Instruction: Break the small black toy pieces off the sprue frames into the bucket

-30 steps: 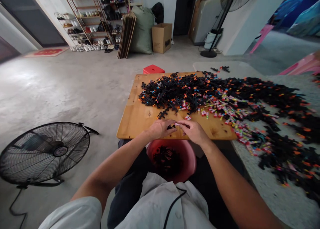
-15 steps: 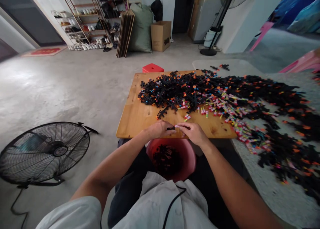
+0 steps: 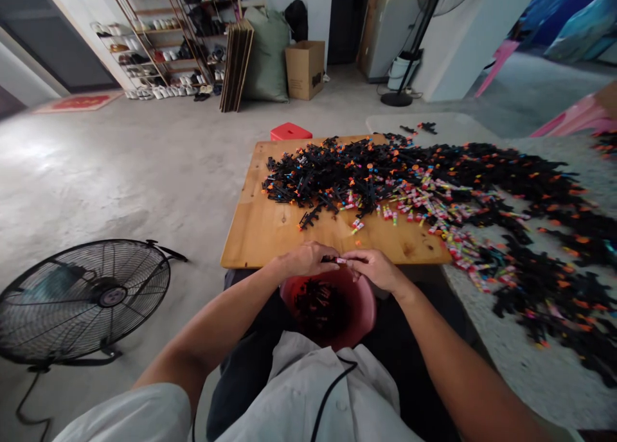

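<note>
Over the near edge of the wooden table [image 3: 260, 236], my two hands meet almost fingertip to fingertip. My left hand [image 3: 306, 260] is closed on a small black toy gun [image 3: 329, 259], mostly hidden by the fingers. A small pink-and-white piece [image 3: 340, 260] lies at the meeting point, pinched by my right hand [image 3: 378, 270]; whether it is joined to the black toy I cannot tell. Just below the hands, a red-pink bucket [image 3: 369, 307] holds many dark pieces. Beyond them are a heap of black toy guns [image 3: 332, 172] with orange tips and a pile of small colourful pieces [image 3: 424, 198].
More black toys spread over a grey speckled surface [image 3: 520, 371] on the right. A red stool [image 3: 290, 132] stands behind the table. On the floor at left is a black fan [image 3: 87, 300]. Farther back are a cardboard box [image 3: 304, 69], a green sack [image 3: 265, 56] and shoe racks [image 3: 159, 37].
Both hands have come down and slightly nearer to me, now over the table edge and the bucket. A small orange bit on the table has come into sight. The view has shifted slightly.
</note>
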Demonstrator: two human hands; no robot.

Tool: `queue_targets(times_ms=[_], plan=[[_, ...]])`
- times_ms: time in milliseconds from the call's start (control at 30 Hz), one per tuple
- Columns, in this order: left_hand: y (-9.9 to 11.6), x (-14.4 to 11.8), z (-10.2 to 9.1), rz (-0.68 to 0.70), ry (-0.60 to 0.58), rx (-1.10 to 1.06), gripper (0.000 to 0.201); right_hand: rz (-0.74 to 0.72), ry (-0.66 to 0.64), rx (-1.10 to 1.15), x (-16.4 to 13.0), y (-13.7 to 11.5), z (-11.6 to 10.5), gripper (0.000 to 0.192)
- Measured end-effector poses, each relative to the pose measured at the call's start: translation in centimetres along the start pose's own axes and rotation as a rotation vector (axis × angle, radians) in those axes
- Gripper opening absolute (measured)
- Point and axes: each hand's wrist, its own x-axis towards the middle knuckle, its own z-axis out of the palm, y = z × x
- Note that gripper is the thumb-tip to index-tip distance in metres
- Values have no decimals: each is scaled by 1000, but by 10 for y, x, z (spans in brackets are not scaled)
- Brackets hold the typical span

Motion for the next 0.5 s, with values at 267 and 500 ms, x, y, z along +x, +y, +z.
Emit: queue_targets(times_ms=[267,500], plan=[[-22,23,-26,-310,420,210,24,54,54,-435,5,-17,-17,34],[-64,50,-34,-610,519,259,29,90,487,-946,55,-30,-18,36]])
